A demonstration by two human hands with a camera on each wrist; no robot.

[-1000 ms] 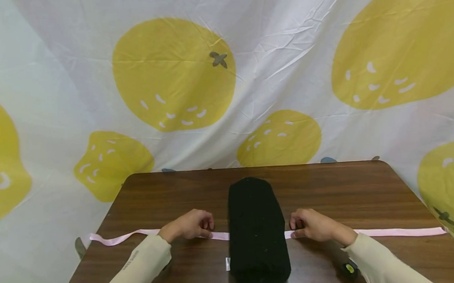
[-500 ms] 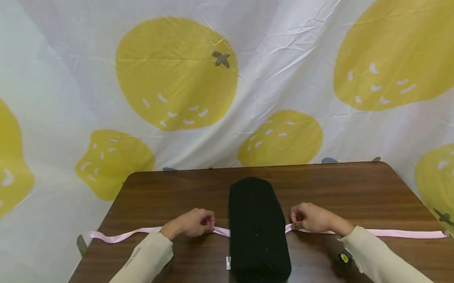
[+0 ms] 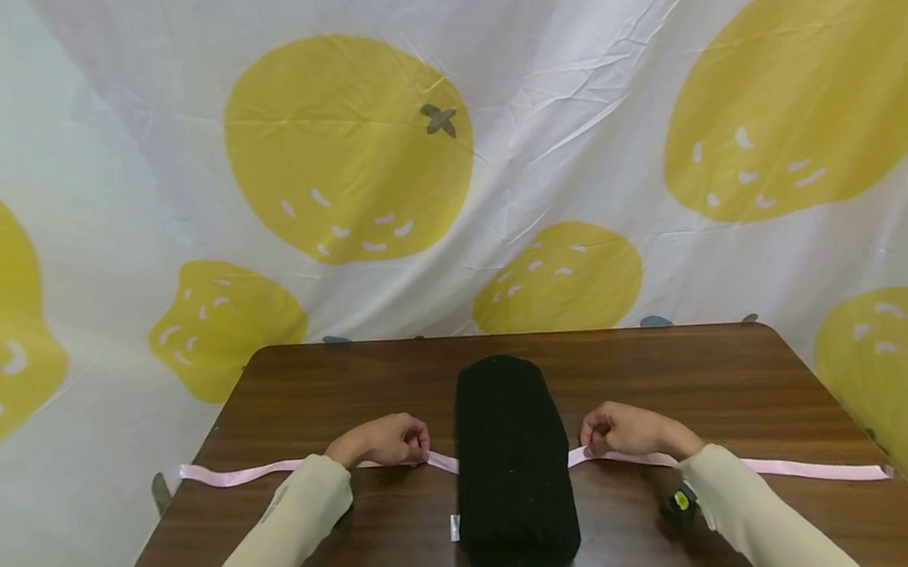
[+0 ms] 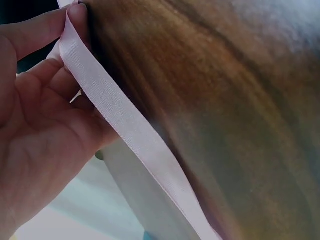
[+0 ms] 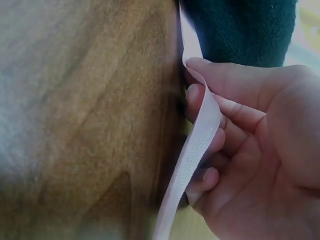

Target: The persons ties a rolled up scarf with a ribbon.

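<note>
A long black cloth-covered bolster-like cushion (image 3: pixel 515 473) lies on the table, pointing away from me. A pink satin ribbon (image 3: pixel 235 476) passes crosswise under it and comes out on both sides. Left of the cushion, my left hand (image 3: pixel 384 442) pinches the ribbon (image 4: pixel 117 112) between thumb and fingertip. My right hand (image 3: pixel 630 430) pinches it close to the cushion's right side, where the ribbon (image 5: pixel 197 142) twists over the fingers. Between each hand and the cushion, a short length slants upward. The ribbon's middle is hidden beneath the cushion.
The brown wood-grain table (image 3: pixel 367 378) has rounded far corners. Behind it hangs a white cloth (image 3: pixel 554 130) printed with yellow fruit. A small white tag (image 3: pixel 455 528) sticks out of the cushion's left side. Both loose ribbon ends reach toward the table's side edges.
Both hands, first with fingertips on the flat ribbon, have pinched it and raised it slightly beside the cushion. The cushion has not moved.
</note>
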